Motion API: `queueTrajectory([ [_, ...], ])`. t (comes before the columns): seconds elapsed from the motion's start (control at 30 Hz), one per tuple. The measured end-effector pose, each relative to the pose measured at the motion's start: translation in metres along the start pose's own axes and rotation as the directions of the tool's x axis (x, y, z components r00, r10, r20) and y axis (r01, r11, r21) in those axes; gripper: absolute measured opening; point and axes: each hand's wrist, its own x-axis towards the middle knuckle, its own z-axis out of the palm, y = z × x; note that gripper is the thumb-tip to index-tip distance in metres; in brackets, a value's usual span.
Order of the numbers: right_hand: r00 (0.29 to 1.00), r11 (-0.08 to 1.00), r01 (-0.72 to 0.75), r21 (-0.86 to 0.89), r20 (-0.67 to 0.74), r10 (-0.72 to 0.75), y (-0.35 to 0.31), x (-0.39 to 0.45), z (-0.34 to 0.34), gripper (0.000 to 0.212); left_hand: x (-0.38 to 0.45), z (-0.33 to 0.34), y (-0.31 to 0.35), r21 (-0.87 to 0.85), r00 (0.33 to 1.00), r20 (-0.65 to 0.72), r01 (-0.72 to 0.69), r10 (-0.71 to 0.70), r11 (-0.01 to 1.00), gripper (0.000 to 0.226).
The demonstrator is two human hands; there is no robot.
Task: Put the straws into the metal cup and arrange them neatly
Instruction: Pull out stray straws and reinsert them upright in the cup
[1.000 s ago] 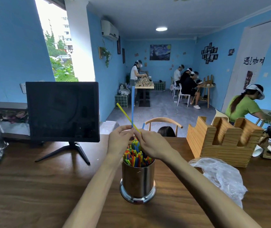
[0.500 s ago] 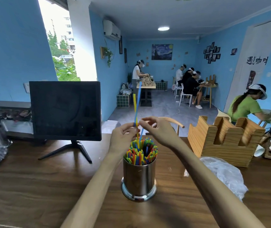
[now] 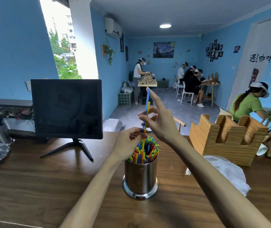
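Setting: blue-walled room; a brown wooden worktop (image 3: 32, 186) carries everything described below. All places are given relative to the metal cup.

Metal cup: a polished steel cup (image 3: 140, 176) stands upright on the worktop, centre foreground, on a flared base.

Straws in cup: a dense bundle of multicoloured straws (image 3: 146, 151) fills the cup and fans slightly above its rim; the tips are near level but not fully even.

Raised straws: a blue straw (image 3: 147, 102) and a yellow straw (image 3: 146, 119) stand almost vertical above the cup, well proud of the bundle, lower ends running down into it.

Left hand: the left hand (image 3: 128, 143) sits just behind the cup rim, grip curled, pinching the two raised straws low down. Judged purpose: to steady them at the entry point.

Right hand: the right hand (image 3: 159, 119) is above and behind the cup. Thumb and a bent finger meet on the straws at mid-height; the forefinger is extended along the blue straw toward its top. Judged purpose: to guide the pair straight down.

Step in hand: seating the last two straws; levelling of the bundle judged outstanding.

Left of cup: a black monitor (image 3: 66, 109) on a stand.

Right of cup: a crumpled clear plastic bag (image 3: 226, 171) near; a notched wooden holder (image 3: 226, 137) behind it.

Background: other people work at tables far behind the cup.
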Motion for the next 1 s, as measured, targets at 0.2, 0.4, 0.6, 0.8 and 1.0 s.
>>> queueTrajectory([
  [0.2,0.999,0.989,0.033,-0.141,-0.002,-0.034,0.015,-0.004,-0.002,0.1,-0.007,-0.015,-0.011,0.064,0.999,0.026,0.02,-0.022,0.998,0.026],
  [0.4,0.999,0.969,-0.032,-0.244,0.012,0.036,0.032,-0.018,0.005,0.032,-0.024,-0.035,-0.02,0.002,0.984,0.176,-0.009,0.009,1.0,0.029],
  [0.6,0.974,0.937,-0.082,-0.34,0.173,0.148,0.047,-0.03,0.017,0.015,-0.022,-0.038,-0.024,0.114,0.973,0.232,-0.025,-0.002,0.993,0.024],
  [0.8,0.954,0.942,-0.087,-0.323,0.245,0.172,0.057,-0.042,0.025,0.022,-0.023,-0.041,-0.022,0.234,0.985,0.165,-0.084,0.046,0.969,0.017],
  [1.0,0.958,0.953,-0.11,-0.282,0.226,0.178,0.055,-0.042,0.023,0.041,-0.015,-0.042,-0.024,0.338,0.957,0.062,-0.289,0.285,0.896,0.019],
])
